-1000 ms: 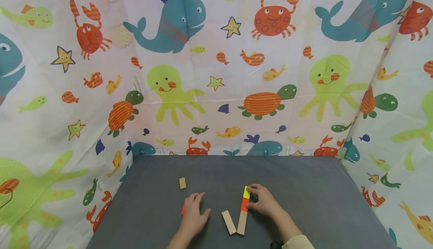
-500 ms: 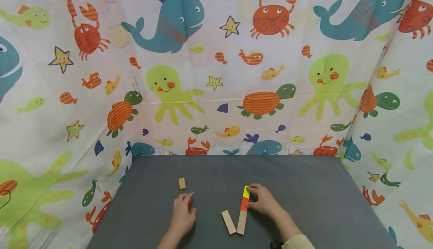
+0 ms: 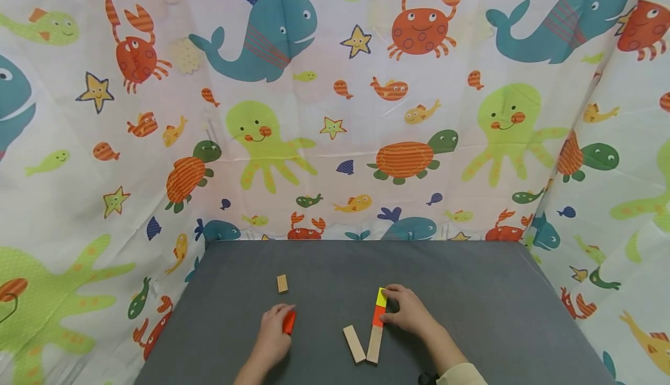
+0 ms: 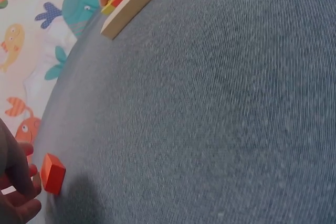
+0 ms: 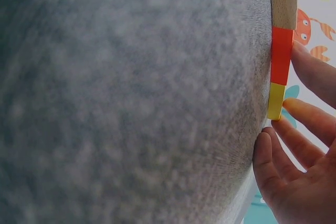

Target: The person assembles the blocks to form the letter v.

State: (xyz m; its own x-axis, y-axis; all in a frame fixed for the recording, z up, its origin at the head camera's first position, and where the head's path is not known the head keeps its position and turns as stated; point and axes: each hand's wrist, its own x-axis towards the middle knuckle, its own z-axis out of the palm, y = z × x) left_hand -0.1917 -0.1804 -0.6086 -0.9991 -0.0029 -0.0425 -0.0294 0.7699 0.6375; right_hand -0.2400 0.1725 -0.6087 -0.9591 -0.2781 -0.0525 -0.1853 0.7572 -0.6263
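Beside an orange-red wooden block (image 3: 289, 322) on the grey cloth is my left hand (image 3: 272, 331). Its fingertips lie along one side of that block in the left wrist view, with the fingers loosely bent. My right hand (image 3: 410, 312) touches a straight row of blocks. The row has a yellow block (image 5: 275, 100) at its far end, an orange-red block (image 5: 281, 55) in the middle and a plain wooden block (image 3: 374, 344) nearest me. Extended fingers meet the yellow block's side and end, and the thumb touches the orange-red one.
Another long plain block (image 3: 354, 344) slants beside the row, their near ends close together. A small plain block (image 3: 282, 283) lies farther back on the left. A sea-animal printed curtain (image 3: 324, 141) surrounds the grey table (image 3: 460, 274) at the back and sides.
My left hand has moved left across the orange-red block, from its right side to its left, uncovering more of it. The right hand and the row have stayed put.
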